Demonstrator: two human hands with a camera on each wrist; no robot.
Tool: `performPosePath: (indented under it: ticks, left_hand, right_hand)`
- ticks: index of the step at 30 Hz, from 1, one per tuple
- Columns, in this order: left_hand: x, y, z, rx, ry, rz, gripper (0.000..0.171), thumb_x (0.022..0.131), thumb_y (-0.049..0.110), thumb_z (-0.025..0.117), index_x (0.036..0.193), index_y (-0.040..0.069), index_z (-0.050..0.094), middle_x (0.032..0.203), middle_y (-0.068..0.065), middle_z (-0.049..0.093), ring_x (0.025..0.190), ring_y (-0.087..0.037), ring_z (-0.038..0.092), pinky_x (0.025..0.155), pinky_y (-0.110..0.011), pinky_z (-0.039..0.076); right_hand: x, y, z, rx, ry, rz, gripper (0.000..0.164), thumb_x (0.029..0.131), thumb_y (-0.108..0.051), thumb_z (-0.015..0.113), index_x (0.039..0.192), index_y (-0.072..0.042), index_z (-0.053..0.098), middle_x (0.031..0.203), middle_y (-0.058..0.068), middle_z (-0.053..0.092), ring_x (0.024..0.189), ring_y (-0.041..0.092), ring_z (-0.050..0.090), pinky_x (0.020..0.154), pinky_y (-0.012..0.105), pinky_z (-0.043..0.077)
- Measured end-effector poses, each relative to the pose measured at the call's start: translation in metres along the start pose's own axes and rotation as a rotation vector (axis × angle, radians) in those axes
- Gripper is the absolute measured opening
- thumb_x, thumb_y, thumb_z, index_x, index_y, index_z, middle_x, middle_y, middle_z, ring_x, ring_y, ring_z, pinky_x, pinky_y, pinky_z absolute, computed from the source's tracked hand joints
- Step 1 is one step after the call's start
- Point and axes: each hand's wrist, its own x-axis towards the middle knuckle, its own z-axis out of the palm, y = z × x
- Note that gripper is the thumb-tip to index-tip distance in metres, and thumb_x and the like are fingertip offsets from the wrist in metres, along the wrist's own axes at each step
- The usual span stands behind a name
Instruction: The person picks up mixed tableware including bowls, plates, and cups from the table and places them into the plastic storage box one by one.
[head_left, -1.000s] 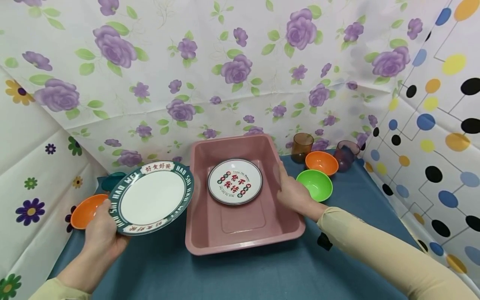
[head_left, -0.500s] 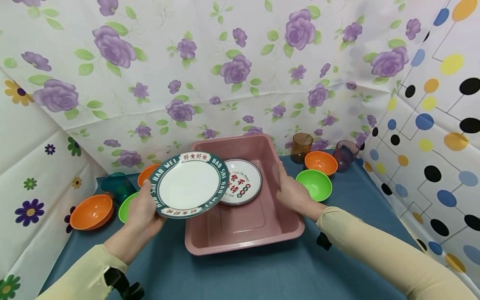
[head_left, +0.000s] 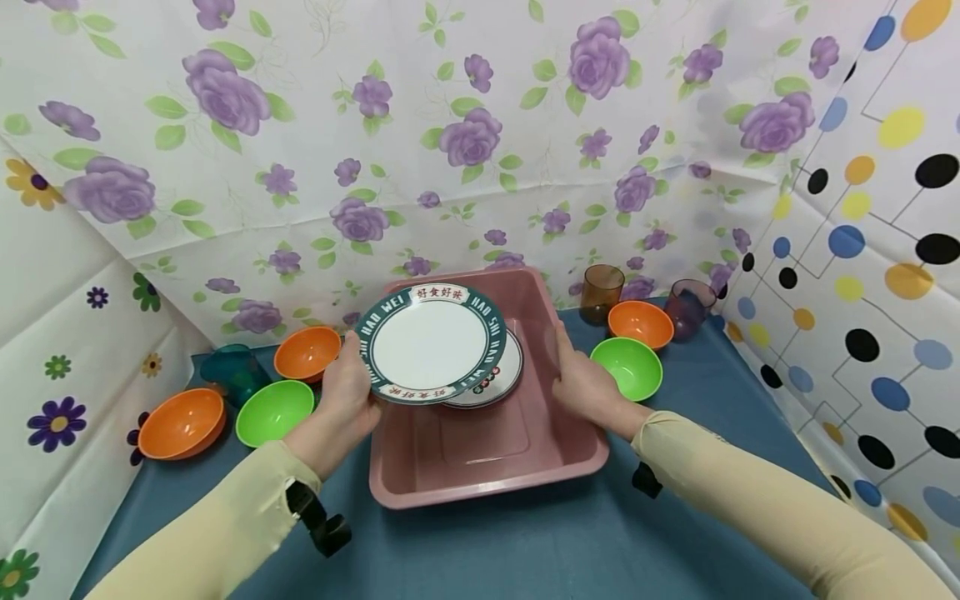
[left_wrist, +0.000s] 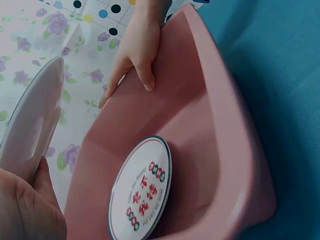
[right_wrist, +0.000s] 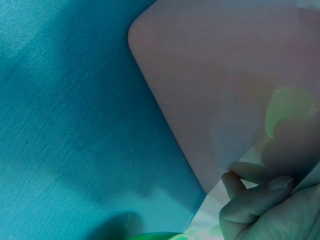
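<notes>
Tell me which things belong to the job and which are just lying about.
Likely in use: left hand, holding green-rimmed plate; right hand, gripping pink basin; white plate inside it.

Seemingly just lying about: three orange bowls; two green bowls; teal vessel; amber cup; purple cup.

The left hand (head_left: 341, 396) and the right hand (head_left: 592, 387) are both bare. Behind the left grip, a pale beige, plain long sleeve (head_left: 210, 525) starts just past the wrist, its cloth snug with soft creases and a puckered cuff. Beneath that cuff juts a black fitting (head_left: 322, 521), ending in a rounded, blocky knob. Behind the right grip, a matching sleeve (head_left: 750, 483) has a gathered hem, with a smaller black piece (head_left: 647, 480) showing under its near edge.
</notes>
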Motion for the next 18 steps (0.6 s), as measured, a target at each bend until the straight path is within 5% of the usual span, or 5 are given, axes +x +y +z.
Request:
performPosePath:
  ticks: [6,13,18]
  left_hand:
    - [0.009,-0.007,0.017,0.033,0.003,-0.019,0.062,0.109,0.052,0.032,0.155,0.012,0.043,0.141,-0.007,0.058,0.108,-0.010,0.068,0.081,-0.025,0.058]
    - [0.013,-0.016,0.032,0.029,0.014,-0.041,0.062,0.109,0.054,0.034,0.155,0.013,0.043,0.138,-0.005,0.060,0.113,-0.012,0.064,0.086,-0.026,0.057]
    - [0.014,-0.023,0.042,0.020,0.003,-0.023,0.060,0.110,0.051,0.035,0.154,0.013,0.042,0.139,-0.007,0.060,0.115,-0.014,0.065,0.087,-0.028,0.057]
  right_hand:
    - [0.000,0.001,0.001,0.005,0.006,0.001,0.098,0.095,-0.004,0.058,0.164,-0.012,-0.012,0.124,0.023,0.064,0.074,0.019,0.068,0.057,0.031,0.058]
    - [0.001,0.000,0.000,0.006,0.005,0.006,0.097,0.095,-0.004,0.057,0.164,-0.012,-0.012,0.107,0.017,0.067,0.073,0.018,0.068,0.057,0.031,0.058]
    - [0.001,0.000,0.000,0.015,0.005,0.014,0.097,0.096,-0.005,0.057,0.164,-0.013,-0.012,0.112,0.017,0.066,0.079,0.019,0.068,0.061,0.033,0.060]
